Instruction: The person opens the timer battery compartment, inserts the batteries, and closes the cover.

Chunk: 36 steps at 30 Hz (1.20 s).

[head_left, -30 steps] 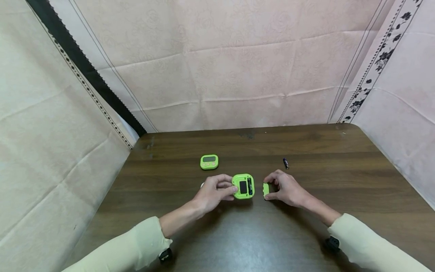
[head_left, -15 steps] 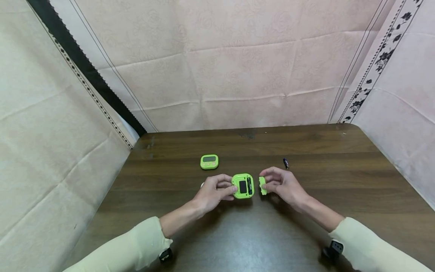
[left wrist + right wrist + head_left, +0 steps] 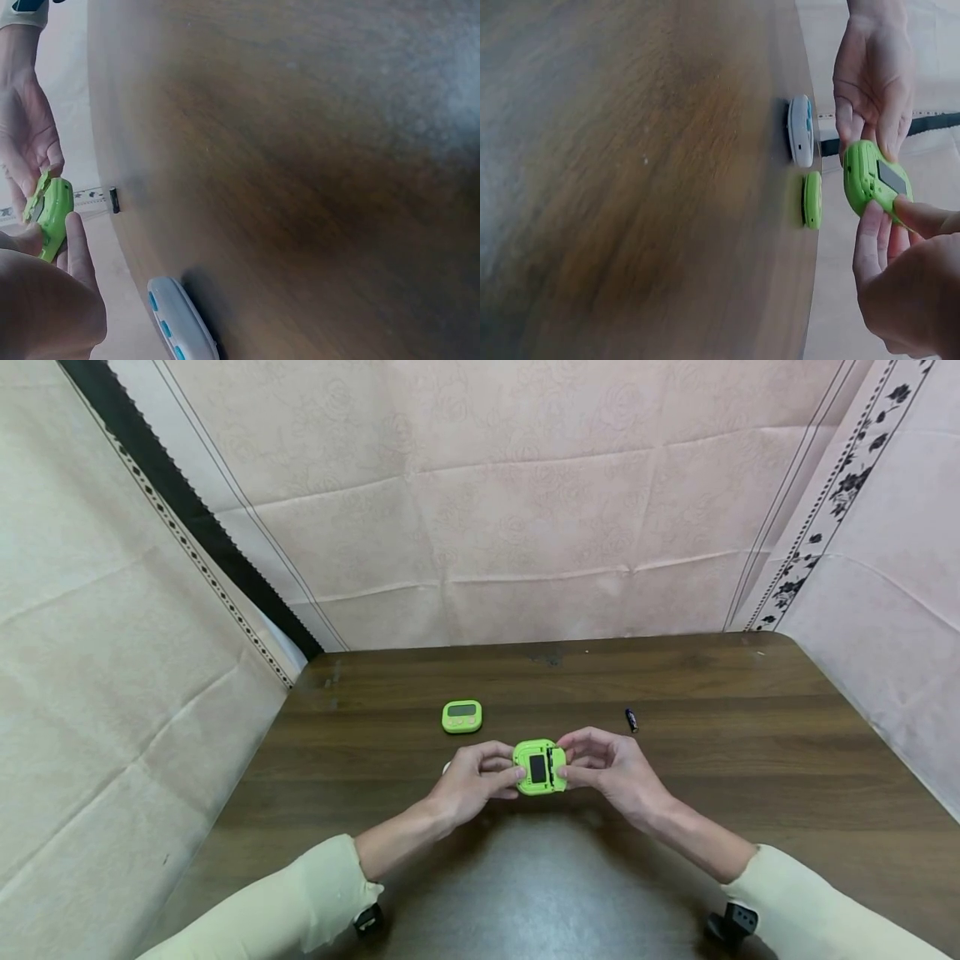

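Markings on the loose battery [image 3: 632,720] are unreadably small; my left hand [image 3: 474,783] grips the green device [image 3: 536,770], my right hand [image 3: 618,774] pinches its cover [image 3: 559,759].

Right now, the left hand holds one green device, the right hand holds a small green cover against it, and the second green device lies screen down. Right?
Not quite: on the second green device, the screen faces up, as the head view shows. The rest holds: left hand on one green device, right hand holding the small green cover against it.
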Each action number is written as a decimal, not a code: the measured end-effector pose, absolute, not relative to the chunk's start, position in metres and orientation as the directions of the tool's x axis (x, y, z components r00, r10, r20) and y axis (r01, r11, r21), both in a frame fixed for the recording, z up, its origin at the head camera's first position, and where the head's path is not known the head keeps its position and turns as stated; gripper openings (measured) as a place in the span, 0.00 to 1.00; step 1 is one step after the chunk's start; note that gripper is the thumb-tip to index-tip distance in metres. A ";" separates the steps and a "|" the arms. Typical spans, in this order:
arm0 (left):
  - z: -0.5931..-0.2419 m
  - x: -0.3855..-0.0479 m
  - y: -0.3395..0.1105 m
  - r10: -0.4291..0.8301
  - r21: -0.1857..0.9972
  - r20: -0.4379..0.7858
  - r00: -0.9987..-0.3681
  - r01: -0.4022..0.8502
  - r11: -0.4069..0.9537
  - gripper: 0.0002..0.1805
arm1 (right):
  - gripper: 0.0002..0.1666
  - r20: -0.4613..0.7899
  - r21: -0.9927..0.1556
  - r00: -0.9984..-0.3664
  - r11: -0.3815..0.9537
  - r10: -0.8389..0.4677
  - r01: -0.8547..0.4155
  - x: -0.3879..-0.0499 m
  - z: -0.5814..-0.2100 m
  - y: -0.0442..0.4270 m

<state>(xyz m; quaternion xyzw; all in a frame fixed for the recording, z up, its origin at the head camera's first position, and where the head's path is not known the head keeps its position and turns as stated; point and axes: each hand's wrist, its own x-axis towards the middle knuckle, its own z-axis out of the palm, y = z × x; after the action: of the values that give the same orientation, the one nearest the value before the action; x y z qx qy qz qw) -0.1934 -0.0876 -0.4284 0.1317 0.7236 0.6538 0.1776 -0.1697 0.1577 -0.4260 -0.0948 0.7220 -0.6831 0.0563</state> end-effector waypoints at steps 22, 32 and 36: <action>-0.428 -0.190 -0.088 0.444 0.994 -0.070 -0.893 -0.026 0.105 0.12 | 0.25 -0.094 -0.986 -0.975 0.153 -0.203 0.063 -0.171 -0.419 0.152; -0.427 -0.190 -0.089 0.457 0.995 -0.028 -0.889 0.019 0.099 0.12 | 0.24 -0.141 -0.989 -0.941 0.075 -0.309 0.124 -0.182 -0.421 0.163; -0.426 -0.189 -0.087 0.451 0.994 -0.014 -0.892 0.037 0.103 0.13 | 0.23 -0.131 -0.991 -0.940 0.077 -0.316 0.112 -0.182 -0.420 0.164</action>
<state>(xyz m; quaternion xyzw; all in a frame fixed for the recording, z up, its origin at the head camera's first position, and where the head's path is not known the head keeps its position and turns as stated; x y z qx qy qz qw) -0.1891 -0.0875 -0.4260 0.1681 0.7253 0.6482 0.1599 -0.1823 0.1643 -0.4197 -0.0711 0.7167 -0.6755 0.1583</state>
